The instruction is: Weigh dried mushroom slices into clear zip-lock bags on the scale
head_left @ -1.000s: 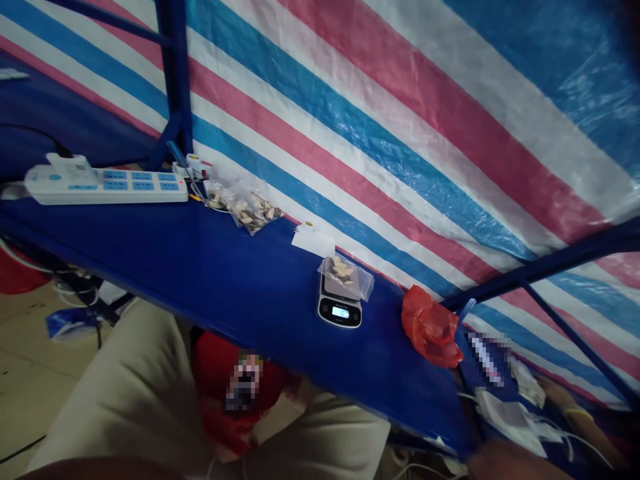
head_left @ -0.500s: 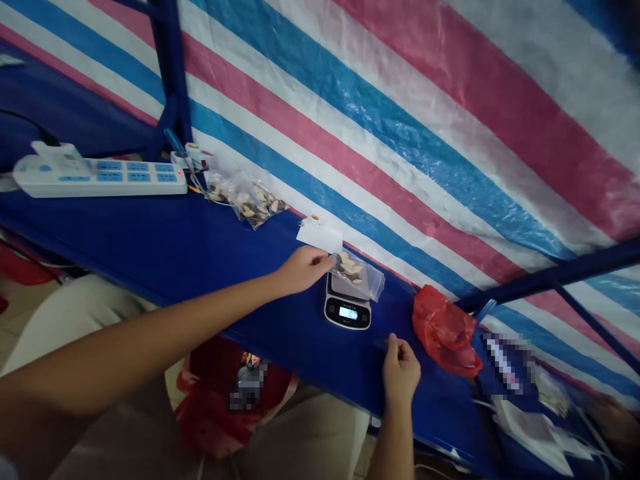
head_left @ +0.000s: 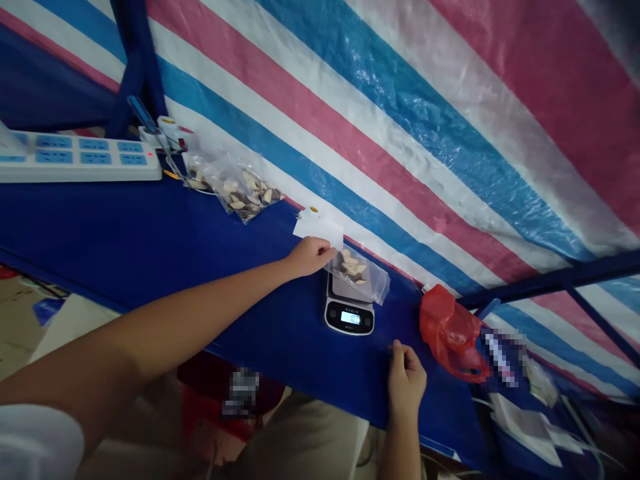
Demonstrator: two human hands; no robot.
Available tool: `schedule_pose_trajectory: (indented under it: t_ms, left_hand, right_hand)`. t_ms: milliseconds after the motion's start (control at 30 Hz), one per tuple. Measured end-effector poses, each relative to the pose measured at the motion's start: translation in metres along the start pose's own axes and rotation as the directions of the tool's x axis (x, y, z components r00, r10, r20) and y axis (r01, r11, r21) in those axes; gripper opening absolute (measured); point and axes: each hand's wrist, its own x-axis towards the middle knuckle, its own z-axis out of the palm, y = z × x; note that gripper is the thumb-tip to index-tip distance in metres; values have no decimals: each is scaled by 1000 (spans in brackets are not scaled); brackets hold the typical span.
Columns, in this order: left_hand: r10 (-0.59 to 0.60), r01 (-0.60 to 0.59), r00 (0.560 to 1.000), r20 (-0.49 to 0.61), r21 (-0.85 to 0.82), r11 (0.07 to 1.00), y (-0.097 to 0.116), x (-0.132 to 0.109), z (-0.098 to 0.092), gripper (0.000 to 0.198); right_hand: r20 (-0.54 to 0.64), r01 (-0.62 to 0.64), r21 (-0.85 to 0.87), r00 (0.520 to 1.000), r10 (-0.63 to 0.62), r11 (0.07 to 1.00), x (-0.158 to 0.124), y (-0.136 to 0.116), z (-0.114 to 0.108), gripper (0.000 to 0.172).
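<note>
A small kitchen scale [head_left: 349, 317] with a lit display stands on the blue table; its digits are too small to read surely. Across its plate lies a clear zip bag [head_left: 375, 281] with pale and dark, wedge-like pieces [head_left: 351, 265] inside. My left hand [head_left: 311, 256] is closed, its fingertips pinching the bag's left edge. To the right of the scale, near the table's front, my right hand [head_left: 407, 378] has thumb and fingers curled together. Whatever may be between those fingertips is too small to name.
Behind the scale lies white paper [head_left: 319, 230]. Further left are filled clear bags [head_left: 245, 193] and a white power strip [head_left: 85, 160]. A red plastic bag [head_left: 450, 327] sits right of my right hand. A striped tarp [head_left: 340, 120] rises along the table's back edge.
The view has shifted a little. My left hand stays at the zip bag's edge on the scale, and my right hand keeps its curled pose beside it.
</note>
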Motion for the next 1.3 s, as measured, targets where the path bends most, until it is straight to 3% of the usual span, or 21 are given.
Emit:
schedule_pose_trajectory:
  t_ms: [167, 700, 1300]
  left_hand:
    - [-30, 30, 998, -47, 3, 1000, 3, -1, -8, 44]
    - [-15, 14, 999, 42, 31, 999, 1, -3, -3, 44]
    - [7, -9, 999, 42, 47, 999, -1, -3, -5, 43]
  right_hand:
    - [-16, -21, 16, 1000, 21, 1000, -2, -4, -1, 54]
    - [-5, -27, 30, 1000, 27, 999, 0, 1, 1, 53]
    - [-5, -4, 34, 1000, 4, 999, 1, 4, 0, 53]
